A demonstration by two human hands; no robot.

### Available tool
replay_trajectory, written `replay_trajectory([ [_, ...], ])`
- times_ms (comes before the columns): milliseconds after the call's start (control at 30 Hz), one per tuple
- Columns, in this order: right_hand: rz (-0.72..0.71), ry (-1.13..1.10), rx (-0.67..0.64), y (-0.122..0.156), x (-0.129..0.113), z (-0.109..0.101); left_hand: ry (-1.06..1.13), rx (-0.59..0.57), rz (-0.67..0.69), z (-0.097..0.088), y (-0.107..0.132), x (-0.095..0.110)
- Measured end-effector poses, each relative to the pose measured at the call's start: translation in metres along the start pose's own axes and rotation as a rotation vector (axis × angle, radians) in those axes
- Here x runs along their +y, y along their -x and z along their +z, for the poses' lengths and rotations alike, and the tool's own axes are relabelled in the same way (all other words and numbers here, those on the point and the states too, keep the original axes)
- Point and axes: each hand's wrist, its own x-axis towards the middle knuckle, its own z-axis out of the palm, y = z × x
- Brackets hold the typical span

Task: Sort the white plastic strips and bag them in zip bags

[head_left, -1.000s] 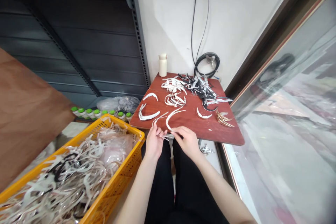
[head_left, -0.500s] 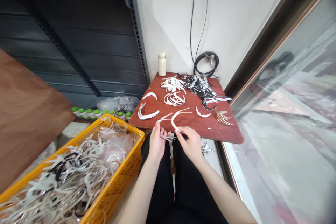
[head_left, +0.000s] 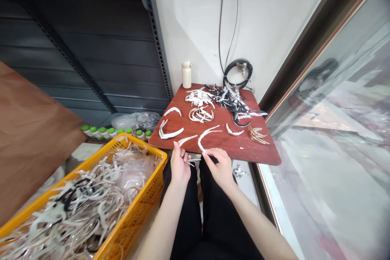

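Observation:
My left hand (head_left: 179, 165) and my right hand (head_left: 221, 167) meet just in front of the near edge of a small red-brown table (head_left: 258, 152). The left hand pinches the end of a thin white curved strip (head_left: 186, 140) and some small pale pieces. Fingers of the right hand are closed on the end of a larger white curved strip (head_left: 205, 135) that arcs up over the table. Other white curved strips (head_left: 170, 133) lie on the table to the left.
A heap of white strips (head_left: 199, 99) and black strips (head_left: 234, 103) fills the table's back. Gold strips (head_left: 257, 136) lie right. An orange crate (head_left: 143, 203) of tangled strips stands at my left. A white bottle (head_left: 186, 74), coiled cable (head_left: 239, 71) and green-capped bottles (head_left: 112, 131) are nearby.
The two strips have been pulled apart: the right hand's curved strip has shifted rightward and up over the table, and the left hand's strip now lies separate from it.

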Motion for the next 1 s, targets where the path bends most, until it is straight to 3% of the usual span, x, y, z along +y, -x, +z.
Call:
replay_trajectory([
  [133, 0.007, 0.015, -0.016, 0.001, 0.004, 0.002, 0.038, 0.011, -0.026, -0.004, -0.004, 0.001],
  [300, 0.017, -0.03, -0.084, 0.0, 0.001, 0.004, 0.066, -0.066, -0.101, -0.004, -0.002, 0.003],
  [633, 0.061, -0.118, -0.173, 0.001, -0.009, 0.007, 0.012, -0.173, 0.031, -0.001, 0.003, -0.001],
  [800, 0.082, -0.171, -0.137, 0.001, -0.009, 0.01, 0.007, -0.223, 0.005, -0.002, 0.004, 0.003],
  [1000, 0.078, -0.069, 0.009, -0.012, 0.012, 0.002, 0.101, -0.255, -0.182, -0.002, 0.002, 0.018],
])
